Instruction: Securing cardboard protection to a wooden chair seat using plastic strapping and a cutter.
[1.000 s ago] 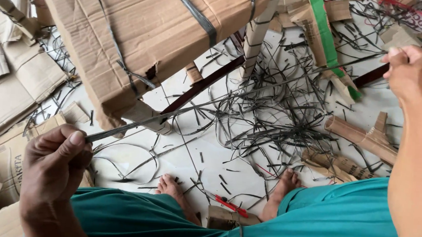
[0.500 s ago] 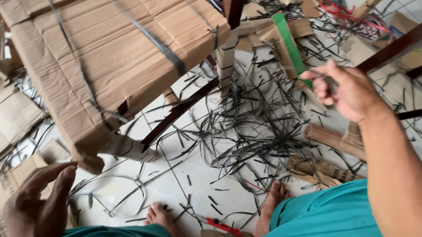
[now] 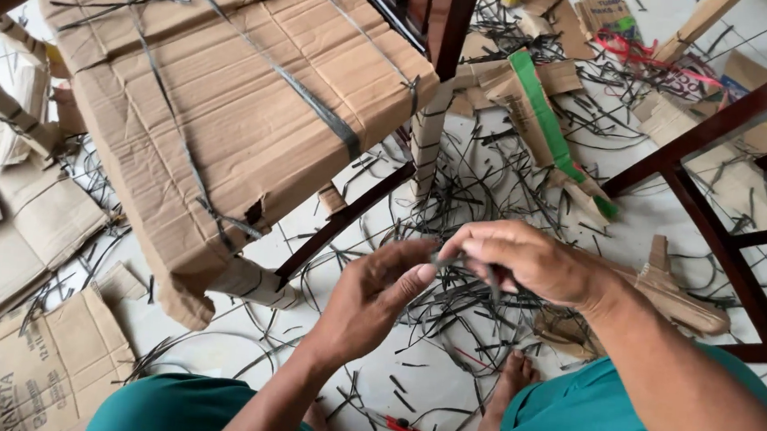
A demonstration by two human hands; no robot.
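A white tiled floor is seen from above, lit by soft daylight. It is covered with many cut pieces of dark plastic strapping. A chair wrapped in brown cardboard and bound with grey straps is placed at the upper left, with one wrapped leg standing on the tiles. Dark wooden chair legs and rails are seen at the right. Flattened cardboard sheets are laid at the left. A cardboard piece with a green strip lies near the top.
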